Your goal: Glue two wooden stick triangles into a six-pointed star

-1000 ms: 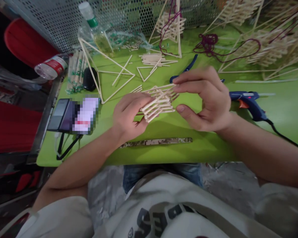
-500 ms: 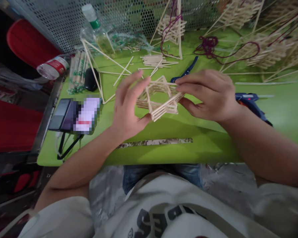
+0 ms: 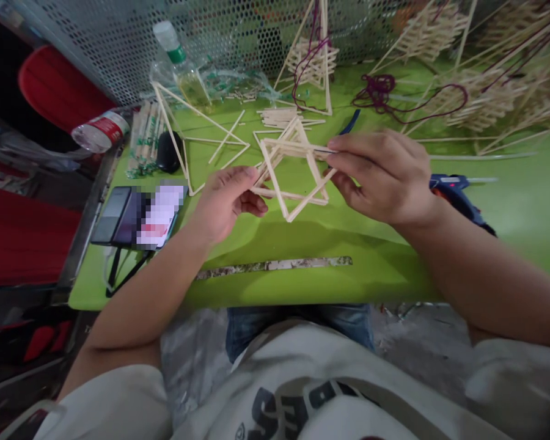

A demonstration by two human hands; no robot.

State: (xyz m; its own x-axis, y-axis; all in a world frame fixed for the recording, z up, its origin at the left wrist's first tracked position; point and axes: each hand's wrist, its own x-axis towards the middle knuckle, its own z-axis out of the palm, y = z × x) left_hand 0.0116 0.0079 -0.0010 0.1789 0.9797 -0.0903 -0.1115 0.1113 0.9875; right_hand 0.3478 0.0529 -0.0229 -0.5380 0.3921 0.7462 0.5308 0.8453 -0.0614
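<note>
A star-shaped frame of stacked thin wooden sticks point(image 3: 275, 173) is held above the green table, its open middle facing me. My left hand point(image 3: 227, 198) pinches its left corner between thumb and fingers. On the opposite side, my right hand point(image 3: 385, 174) grips the right corner, fingertips closed on the sticks. Behind the frame lies a pile of loose sticks point(image 3: 282, 116). A dark blue tool point(image 3: 351, 122) shows partly beyond my right hand, which hides the rest of it. Close to my right wrist rests a blue glue gun point(image 3: 458, 192) with a small red light.
A patterned strip point(image 3: 275, 265) lies near the front edge of the green table point(image 3: 376, 275). At left are a phone point(image 3: 162, 214), a black mouse point(image 3: 168, 151) and a bottle point(image 3: 187, 73). Stick structures point(image 3: 481, 101) and purple string point(image 3: 378, 90) occupy the back right.
The star frame has been tilted and turned, so its outline faces me more. My left hand has gone from spread fingers to a pinch on its left corner; my right hand keeps its hold.
</note>
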